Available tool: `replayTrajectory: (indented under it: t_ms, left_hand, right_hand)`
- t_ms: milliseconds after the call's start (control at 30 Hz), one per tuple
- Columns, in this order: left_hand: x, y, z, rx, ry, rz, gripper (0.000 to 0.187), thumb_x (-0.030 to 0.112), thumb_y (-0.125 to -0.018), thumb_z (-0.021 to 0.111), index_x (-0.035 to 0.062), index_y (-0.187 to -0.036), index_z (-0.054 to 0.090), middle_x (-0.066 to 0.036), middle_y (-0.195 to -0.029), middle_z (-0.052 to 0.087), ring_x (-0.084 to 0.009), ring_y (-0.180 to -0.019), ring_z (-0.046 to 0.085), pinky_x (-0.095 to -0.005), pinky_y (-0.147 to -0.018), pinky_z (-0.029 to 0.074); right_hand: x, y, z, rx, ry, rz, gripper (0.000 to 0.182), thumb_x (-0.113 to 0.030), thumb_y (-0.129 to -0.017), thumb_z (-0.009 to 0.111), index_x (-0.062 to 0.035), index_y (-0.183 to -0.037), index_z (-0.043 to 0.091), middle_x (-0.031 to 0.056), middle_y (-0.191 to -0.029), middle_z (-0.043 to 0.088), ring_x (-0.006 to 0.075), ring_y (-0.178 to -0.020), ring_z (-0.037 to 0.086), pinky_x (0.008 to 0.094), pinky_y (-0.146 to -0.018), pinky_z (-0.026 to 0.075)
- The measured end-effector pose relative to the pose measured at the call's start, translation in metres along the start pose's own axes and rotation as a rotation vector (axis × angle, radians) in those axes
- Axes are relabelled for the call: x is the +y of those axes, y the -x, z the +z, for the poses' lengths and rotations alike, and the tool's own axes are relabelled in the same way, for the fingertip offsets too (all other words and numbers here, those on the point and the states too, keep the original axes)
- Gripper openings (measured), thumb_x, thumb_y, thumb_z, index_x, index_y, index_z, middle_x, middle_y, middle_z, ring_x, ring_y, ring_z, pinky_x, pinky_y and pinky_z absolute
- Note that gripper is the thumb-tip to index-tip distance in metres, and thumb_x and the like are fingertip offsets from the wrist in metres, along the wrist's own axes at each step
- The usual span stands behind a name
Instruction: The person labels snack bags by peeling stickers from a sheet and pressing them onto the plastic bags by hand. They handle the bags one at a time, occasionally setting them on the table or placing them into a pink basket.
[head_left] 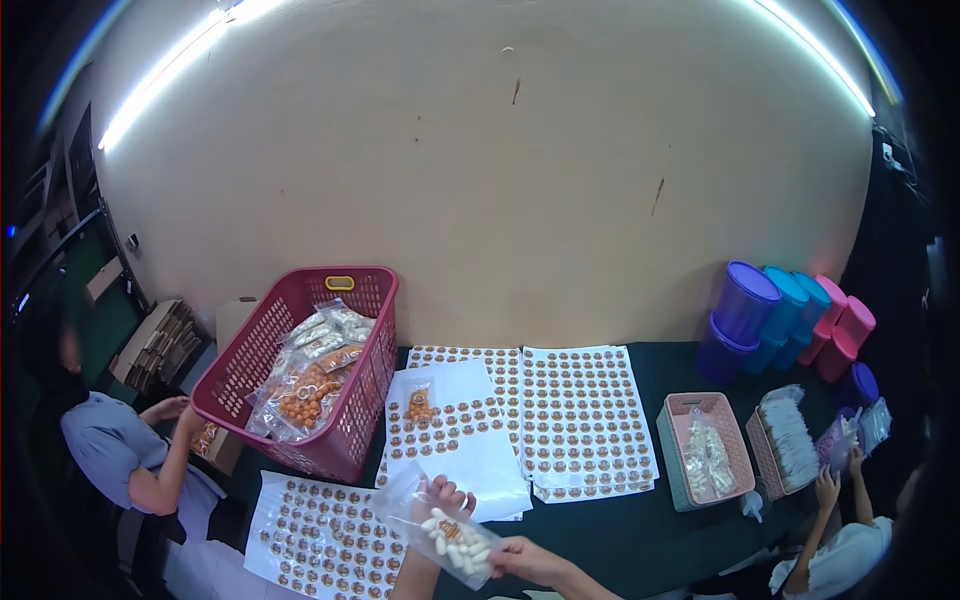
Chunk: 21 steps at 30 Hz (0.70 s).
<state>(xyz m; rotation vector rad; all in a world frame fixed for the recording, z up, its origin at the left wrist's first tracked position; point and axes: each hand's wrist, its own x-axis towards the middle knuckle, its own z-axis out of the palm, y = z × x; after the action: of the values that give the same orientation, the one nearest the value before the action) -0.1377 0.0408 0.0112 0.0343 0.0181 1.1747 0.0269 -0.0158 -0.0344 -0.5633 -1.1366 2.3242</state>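
A clear plastic bag of white, oblong snack pieces (466,549) is held up over the front edge of the table, a round brown sticker on its face. Behind its upper part is my left hand (449,492), fingers curled against the bag, with the palm partly hidden. My right hand (528,561) pinches the bag's lower right corner. Close to my hands lie sheets of round brown stickers (325,535), some partly peeled (465,445). A small bag of orange snacks (419,402) rests on the partly used sheet.
A maroon laundry basket (372,400) at left holds several filled bags. On the right are a pink-and-green basket (672,450) with bags, a basket of flat plastic bags (790,440), and stacked purple, blue and pink containers (752,290). People work on both sides.
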Motion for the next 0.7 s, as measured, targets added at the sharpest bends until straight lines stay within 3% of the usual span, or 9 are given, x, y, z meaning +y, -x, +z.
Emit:
replayTrajectory:
  t_ms: [67,100,133,233,333,400,433,633,700]
  left_hand:
    - [-0.002,-0.001,0.007,0.394,-0.414,0.101,0.044,0.042,-0.091,0.029,0.0067,-0.112,0.046,-0.008,-0.092,0.054,-0.0182,-0.087,0.051,-0.0417,-0.095,0.031]
    - [0.002,0.006,0.001,0.229,-0.623,0.055,0.059,0.048,-0.09,0.025,0.0044,-0.129,0.029,-0.014,-0.117,0.045,-0.026,-0.11,0.042,-0.0449,-0.097,0.03]
    - [0.005,0.012,-0.004,0.195,-0.605,-0.054,0.064,0.051,-0.09,0.021,0.0029,-0.132,0.025,-0.017,-0.131,0.035,-0.028,-0.123,0.03,-0.0456,-0.1,0.028]
    - [-0.002,0.022,-0.01,0.266,-0.502,-0.113,0.06,0.047,-0.091,0.023,-0.0005,-0.129,0.027,-0.019,-0.127,0.038,-0.0283,-0.118,0.038,-0.0416,-0.096,0.035]
    - [-0.015,0.027,-0.03,0.254,-0.78,-0.154,0.048,0.034,-0.092,0.038,-0.003,-0.122,0.036,-0.017,-0.116,0.049,-0.0217,-0.103,0.052,-0.0319,-0.084,0.045]
    - [-0.021,0.028,-0.031,0.226,-1.188,0.003,0.034,0.018,-0.087,0.053,-0.0037,-0.112,0.045,-0.01,-0.101,0.058,-0.0119,-0.087,0.057,-0.0218,-0.072,0.046]
    - [-0.018,0.028,-0.032,0.251,-1.057,-0.034,0.03,0.01,-0.082,0.059,-0.0034,-0.107,0.049,-0.005,-0.09,0.061,-0.0067,-0.079,0.057,-0.0179,-0.068,0.045]
    - [-0.011,0.039,-0.013,0.147,-1.174,-0.064,0.035,0.01,-0.081,0.06,-0.003,-0.111,0.047,-0.007,-0.101,0.057,-0.009,-0.089,0.054,-0.0213,-0.077,0.044]
    - [-0.009,0.039,-0.011,0.124,-1.175,-0.065,0.038,0.01,-0.081,0.061,-0.003,-0.113,0.046,-0.007,-0.103,0.056,-0.0099,-0.091,0.053,-0.0222,-0.08,0.044]
  right_hand:
    - [-0.012,0.009,0.003,0.319,-0.207,-0.149,0.02,-0.02,-0.086,0.054,-0.0016,-0.086,0.059,0.0026,-0.079,0.058,0.0068,-0.067,0.051,0.0199,-0.065,0.041]
    - [-0.015,0.013,-0.003,0.352,-0.301,-0.208,0.019,-0.018,-0.085,0.055,-0.0004,-0.088,0.06,0.0035,-0.077,0.059,0.0071,-0.067,0.052,0.0202,-0.064,0.042]
    - [-0.018,0.017,-0.007,0.351,-0.299,-0.204,0.019,-0.018,-0.085,0.055,-0.0004,-0.088,0.06,0.0035,-0.077,0.059,0.0071,-0.067,0.052,0.0202,-0.064,0.042]
    - [-0.023,0.019,-0.014,0.63,0.071,-0.363,0.019,-0.018,-0.082,0.061,-0.0003,-0.088,0.061,0.003,-0.076,0.061,0.0072,-0.069,0.054,0.0203,-0.065,0.042]
    - [-0.017,0.013,0.002,0.648,0.239,-0.283,0.021,-0.019,-0.079,0.063,0.0001,-0.087,0.061,0.0043,-0.078,0.061,0.0084,-0.071,0.055,0.0215,-0.065,0.043]
    - [-0.015,0.012,0.006,0.621,0.286,-0.202,0.023,-0.02,-0.078,0.065,0.0007,-0.087,0.061,0.004,-0.078,0.062,0.0078,-0.072,0.056,0.0208,-0.066,0.043]
    - [-0.016,0.012,0.008,0.594,0.356,-0.15,0.024,-0.021,-0.079,0.064,0.0007,-0.088,0.061,0.0038,-0.078,0.062,0.0078,-0.072,0.056,0.0207,-0.065,0.043]
    - [-0.011,0.009,0.001,0.559,0.423,-0.056,0.031,-0.03,-0.08,0.062,0.0002,-0.086,0.063,0.0021,-0.073,0.061,0.0056,-0.065,0.052,0.019,-0.06,0.041]
    - [-0.011,0.009,0.001,0.527,0.424,-0.161,0.031,-0.029,-0.081,0.061,0.001,-0.086,0.062,0.0025,-0.071,0.061,0.0062,-0.064,0.053,0.0194,-0.059,0.041]
